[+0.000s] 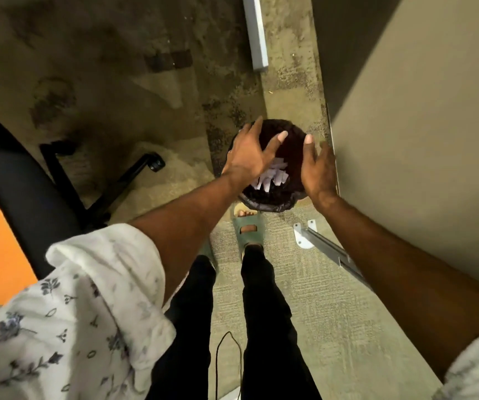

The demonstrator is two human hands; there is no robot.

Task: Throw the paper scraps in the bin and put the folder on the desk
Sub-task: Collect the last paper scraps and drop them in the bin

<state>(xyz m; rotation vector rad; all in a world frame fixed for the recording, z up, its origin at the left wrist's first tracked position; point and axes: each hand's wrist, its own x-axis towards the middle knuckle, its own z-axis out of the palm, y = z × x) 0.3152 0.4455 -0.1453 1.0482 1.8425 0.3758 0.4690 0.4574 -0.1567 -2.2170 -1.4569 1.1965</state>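
From the head view, both hands hover over the round bin (270, 197) lined with a dark bag: left hand (247, 157) and right hand (317, 171) are spread and empty. Pale, torn paper scraps (271, 176) lie in a loose heap inside the bin, between the hands.

Your bin (272, 202) stands on the floor (319, 313) just beyond your feet, paper scraps (270, 176) inside. Chair (16, 180) to its left, table (422, 140) right. Both hands over the bin.
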